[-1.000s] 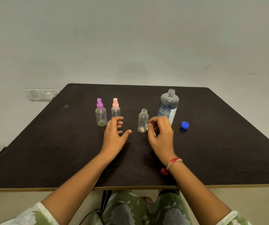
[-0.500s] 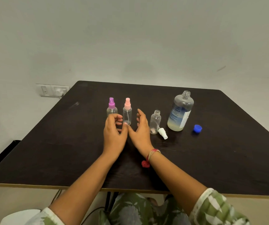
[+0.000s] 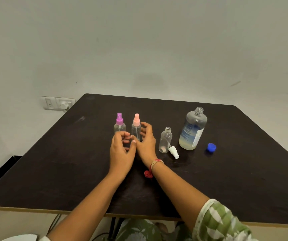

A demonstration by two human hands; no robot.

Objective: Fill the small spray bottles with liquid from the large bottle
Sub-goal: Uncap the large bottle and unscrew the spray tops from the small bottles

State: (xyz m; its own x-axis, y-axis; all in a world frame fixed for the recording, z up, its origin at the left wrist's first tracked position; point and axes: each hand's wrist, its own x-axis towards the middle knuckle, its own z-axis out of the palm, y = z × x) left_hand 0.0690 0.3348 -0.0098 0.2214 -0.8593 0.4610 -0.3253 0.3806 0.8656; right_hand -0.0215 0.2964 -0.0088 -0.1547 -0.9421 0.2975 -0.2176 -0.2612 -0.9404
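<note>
On the dark tabletop (image 3: 226,180) the large bottle (image 3: 193,129) stood uncapped, 1 small bottle (image 3: 165,140) open, seemingly near-empty. Both hands (image 3: 122,150) (image 3: 145,143), fingers apart, closed around the still-capped pink-topped bottle (image 3: 136,127); filling looked barely begun.

Three small spray bottles are standing on the dark surface (image 3: 244,171): one with a purple top (image 3: 119,123), one with a pink top (image 3: 136,126), and one uncapped bottle (image 3: 165,140). One large bottle (image 3: 192,129) is standing open beside them, making four bottles in all. Two loose caps are lying nearby, one white spray top (image 3: 173,152) and one blue cap (image 3: 211,147), and two hands are showing, the left hand (image 3: 121,150) and the right hand (image 3: 145,141).
</note>
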